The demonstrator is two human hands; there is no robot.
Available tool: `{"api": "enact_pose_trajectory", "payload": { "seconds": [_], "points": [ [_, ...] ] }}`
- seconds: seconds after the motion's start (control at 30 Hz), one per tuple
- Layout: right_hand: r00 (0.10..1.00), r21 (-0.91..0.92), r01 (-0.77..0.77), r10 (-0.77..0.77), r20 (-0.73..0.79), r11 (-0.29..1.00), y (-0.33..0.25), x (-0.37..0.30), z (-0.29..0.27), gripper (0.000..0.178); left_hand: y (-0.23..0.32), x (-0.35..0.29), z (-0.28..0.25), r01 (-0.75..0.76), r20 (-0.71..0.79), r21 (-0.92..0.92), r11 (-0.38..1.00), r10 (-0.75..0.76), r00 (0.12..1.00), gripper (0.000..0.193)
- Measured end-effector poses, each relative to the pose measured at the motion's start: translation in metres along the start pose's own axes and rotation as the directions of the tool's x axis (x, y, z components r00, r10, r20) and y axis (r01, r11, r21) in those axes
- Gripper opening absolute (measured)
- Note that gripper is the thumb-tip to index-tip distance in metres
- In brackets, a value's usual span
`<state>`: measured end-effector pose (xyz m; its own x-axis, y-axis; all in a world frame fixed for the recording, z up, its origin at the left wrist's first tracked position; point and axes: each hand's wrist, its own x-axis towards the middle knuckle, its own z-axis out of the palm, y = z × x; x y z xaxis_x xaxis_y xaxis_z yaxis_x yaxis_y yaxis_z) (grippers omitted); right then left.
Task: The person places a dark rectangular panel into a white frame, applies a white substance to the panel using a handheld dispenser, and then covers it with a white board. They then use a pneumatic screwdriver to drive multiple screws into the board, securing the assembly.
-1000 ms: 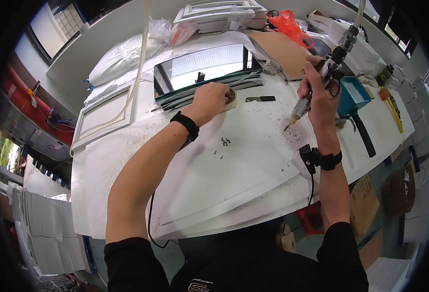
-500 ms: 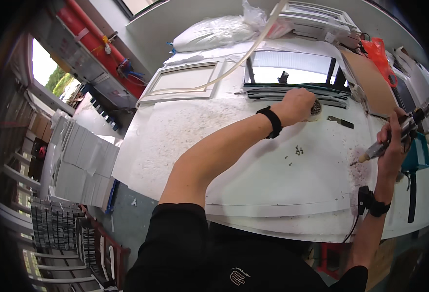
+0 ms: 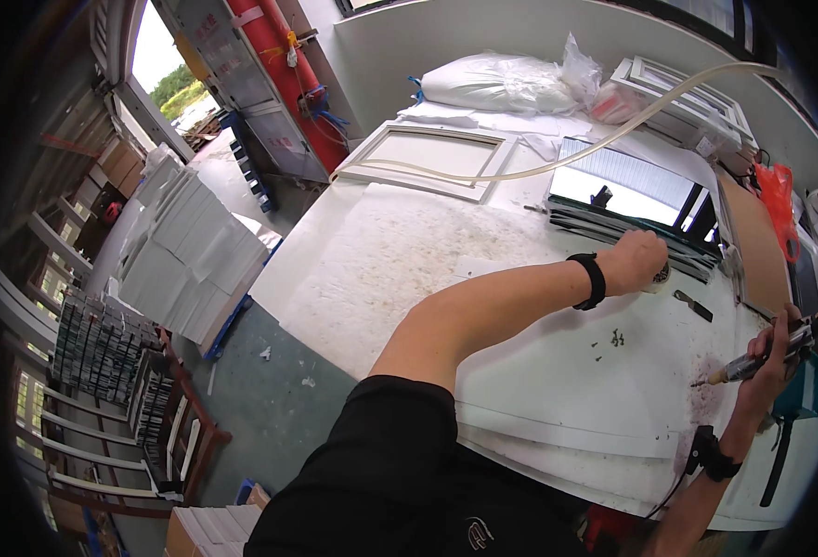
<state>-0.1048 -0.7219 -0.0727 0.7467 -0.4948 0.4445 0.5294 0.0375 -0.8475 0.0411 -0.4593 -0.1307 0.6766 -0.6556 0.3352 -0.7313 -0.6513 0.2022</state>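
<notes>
My left hand [image 3: 636,262] is curled at a small round container [image 3: 662,278] of what look like screws; its fingertips are hidden behind the hand. My right hand [image 3: 769,360] grips a power screwdriver [image 3: 736,369], its tip pointing left over the white table [image 3: 539,367]. A little pile of screws [image 3: 618,339] lies loose between the hands. Close to the container rests a short flat-bladed tool with a dark handle [image 3: 694,306]. Behind my left hand is a stack of reflective panels [image 3: 627,181] with dark edges.
A pale rectangular frame [image 3: 428,160] lies at the back left, crossed by a clear hose [image 3: 558,169]. White sacks [image 3: 497,82] and more frames [image 3: 678,93] stand behind. On the right are a brown board [image 3: 753,241], a red bag [image 3: 777,200] and a teal dustpan [image 3: 802,395].
The view has turned left, so the table appears further right and lower. My left hand stays at the container, and my right hand still holds the screwdriver over the table's right side.
</notes>
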Motion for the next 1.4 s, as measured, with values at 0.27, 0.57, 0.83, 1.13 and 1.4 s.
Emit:
{"api": "enact_pose_trajectory", "payload": {
  "seconds": [0.27,0.57,0.83,1.13,1.4],
  "points": [
    [1.0,0.02,0.015,-0.014,-0.02,1.0,-0.002,0.004,-0.006,0.031,0.008,-0.009,-0.001,-0.147,-0.288,-0.209,0.967,0.083,0.954,0.014],
    [0.999,0.064,0.003,-0.006,0.043,0.998,-0.028,0.02,0.005,0.038,0.063,-0.046,-0.043,0.013,-0.06,-0.759,0.651,-0.09,0.994,0.015],
    [0.992,0.191,0.072,-0.091,0.091,0.979,-0.058,0.041,0.036,0.04,0.053,-0.038,-0.051,0.069,0.058,-0.868,0.492,-0.036,0.998,0.019],
    [0.981,0.309,0.026,-0.084,0.177,0.951,-0.049,0.018,0.077,0.035,0.035,-0.045,-0.039,0.303,0.295,-0.94,0.156,-0.076,0.953,0.03],
    [0.986,0.332,0.061,-0.109,0.128,0.941,-0.035,0.013,0.083,0.027,0.043,-0.047,-0.038,0.329,0.322,-0.932,0.155,-0.066,0.944,0.029]
  ]
}}
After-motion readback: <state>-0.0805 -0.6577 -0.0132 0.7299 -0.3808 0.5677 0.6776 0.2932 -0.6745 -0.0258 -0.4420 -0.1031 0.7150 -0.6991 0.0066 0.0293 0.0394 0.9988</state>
